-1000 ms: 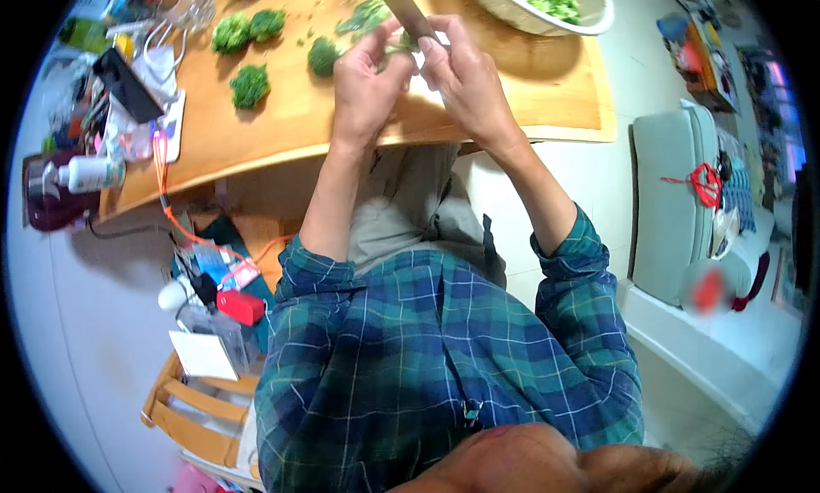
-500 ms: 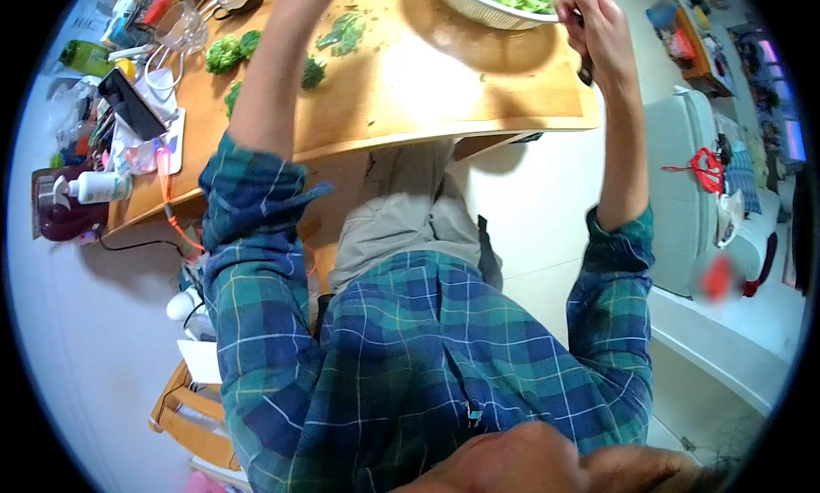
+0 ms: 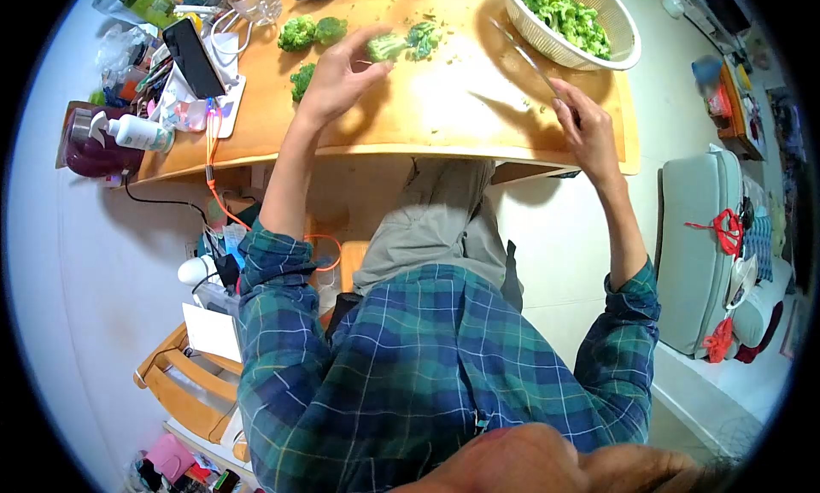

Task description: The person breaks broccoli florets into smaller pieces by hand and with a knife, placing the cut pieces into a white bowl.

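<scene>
My left hand pinches a broccoli floret between thumb and fingers, just above the wooden table. Right beside that floret lie dark green broccoli leaves. In my right hand is a knife, its blade pointing away from me and to the left, close to the basket. The cream plastic basket holds many cut broccoli pieces. Left of my left hand, more broccoli florets rest on the table.
Small green scraps dot the wooden table. A phone leans on a stand at the left, near a white bottle and an orange cable. A glass stands farther back. A pale green sofa is to the right.
My left hand has come into view, holding a broccoli floret. My right hand, with the knife, has moved away from the basket's rim toward me. The camera view has shifted, showing more table.
</scene>
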`<move>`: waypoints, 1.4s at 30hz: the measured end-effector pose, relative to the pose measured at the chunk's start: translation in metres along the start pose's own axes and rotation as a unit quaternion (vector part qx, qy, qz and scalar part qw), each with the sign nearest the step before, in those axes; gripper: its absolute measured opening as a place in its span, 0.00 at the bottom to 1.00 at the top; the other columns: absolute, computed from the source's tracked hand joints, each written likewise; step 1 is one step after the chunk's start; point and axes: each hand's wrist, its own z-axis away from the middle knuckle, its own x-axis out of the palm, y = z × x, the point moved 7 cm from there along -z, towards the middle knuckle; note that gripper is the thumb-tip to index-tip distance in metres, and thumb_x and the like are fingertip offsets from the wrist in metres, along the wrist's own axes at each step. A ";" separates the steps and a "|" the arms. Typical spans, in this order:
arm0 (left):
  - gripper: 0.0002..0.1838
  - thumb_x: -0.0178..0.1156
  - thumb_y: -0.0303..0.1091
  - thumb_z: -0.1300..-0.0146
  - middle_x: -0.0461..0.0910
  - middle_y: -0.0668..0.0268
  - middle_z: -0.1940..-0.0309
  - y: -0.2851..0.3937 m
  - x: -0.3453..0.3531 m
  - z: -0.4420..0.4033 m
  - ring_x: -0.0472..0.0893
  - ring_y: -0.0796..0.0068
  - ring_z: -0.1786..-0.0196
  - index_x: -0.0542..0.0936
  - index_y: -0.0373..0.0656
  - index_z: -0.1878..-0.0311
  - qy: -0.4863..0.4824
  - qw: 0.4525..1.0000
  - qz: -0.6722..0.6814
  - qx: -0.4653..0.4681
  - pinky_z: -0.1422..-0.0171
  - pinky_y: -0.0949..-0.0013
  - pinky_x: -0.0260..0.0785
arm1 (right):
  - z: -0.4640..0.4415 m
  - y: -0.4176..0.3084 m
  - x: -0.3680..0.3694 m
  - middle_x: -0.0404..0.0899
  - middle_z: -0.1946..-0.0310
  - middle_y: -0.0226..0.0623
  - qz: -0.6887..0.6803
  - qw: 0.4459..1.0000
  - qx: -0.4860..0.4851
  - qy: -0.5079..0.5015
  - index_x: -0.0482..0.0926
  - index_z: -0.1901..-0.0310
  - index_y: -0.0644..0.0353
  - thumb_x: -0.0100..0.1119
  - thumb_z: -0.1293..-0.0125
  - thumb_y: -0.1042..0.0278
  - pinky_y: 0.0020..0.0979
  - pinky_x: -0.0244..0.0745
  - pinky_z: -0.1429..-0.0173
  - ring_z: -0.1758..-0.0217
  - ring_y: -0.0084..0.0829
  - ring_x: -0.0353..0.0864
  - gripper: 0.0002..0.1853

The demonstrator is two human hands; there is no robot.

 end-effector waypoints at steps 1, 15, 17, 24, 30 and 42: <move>0.24 0.59 0.25 0.40 0.74 0.71 0.65 0.010 0.005 -0.002 0.74 0.83 0.65 0.72 0.41 0.39 -0.014 0.994 0.097 -0.039 0.57 0.77 0.70 | -0.006 -0.013 0.001 0.83 0.62 0.45 -0.067 0.998 0.002 0.014 0.78 0.48 0.60 0.55 0.34 0.69 0.32 0.76 0.63 0.68 0.32 0.82 0.14; 0.22 0.59 0.33 0.35 0.75 0.72 0.68 0.005 0.029 -0.099 0.73 0.84 0.64 0.70 0.39 0.39 0.000 0.972 0.233 -0.006 0.58 0.79 0.66 | -0.135 -0.061 0.082 0.61 0.84 0.20 -0.433 0.893 0.107 -0.064 0.74 0.57 0.59 0.41 0.26 0.50 0.16 0.53 0.83 0.85 0.11 0.57 0.20; 0.24 0.60 0.33 0.36 0.76 0.71 0.67 0.000 0.031 -0.105 0.73 0.84 0.65 0.70 0.38 0.38 0.009 0.971 0.240 0.002 0.61 0.80 0.66 | -0.142 -0.055 0.091 0.60 0.85 0.19 -0.445 0.885 0.115 -0.067 0.73 0.58 0.59 0.41 0.26 0.50 0.17 0.51 0.84 0.86 0.10 0.56 0.20; 0.25 0.61 0.32 0.36 0.78 0.70 0.66 -0.015 0.031 -0.099 0.76 0.84 0.66 0.69 0.36 0.38 0.046 0.970 0.237 -0.042 0.63 0.82 0.68 | -0.143 -0.045 0.110 0.59 0.84 0.20 -0.522 0.837 0.137 -0.096 0.71 0.61 0.59 0.42 0.27 0.49 0.17 0.50 0.85 0.86 0.11 0.54 0.19; 0.27 0.61 0.33 0.36 0.78 0.65 0.62 -0.010 0.037 -0.095 0.76 0.82 0.64 0.66 0.30 0.39 0.036 0.963 0.264 -0.037 0.59 0.78 0.72 | -0.137 -0.039 0.107 0.58 0.84 0.19 -0.550 0.818 0.140 -0.088 0.72 0.62 0.59 0.43 0.27 0.49 0.16 0.49 0.84 0.86 0.10 0.53 0.20; 0.21 0.63 0.40 0.38 0.79 0.66 0.67 -0.011 0.043 -0.088 0.77 0.79 0.69 0.73 0.35 0.48 0.018 0.905 0.415 -0.094 0.64 0.77 0.70 | -0.129 -0.066 0.083 0.78 0.61 0.48 -0.059 0.986 -0.150 0.035 0.61 0.34 0.61 0.56 0.43 0.73 0.39 0.76 0.65 0.64 0.45 0.80 0.33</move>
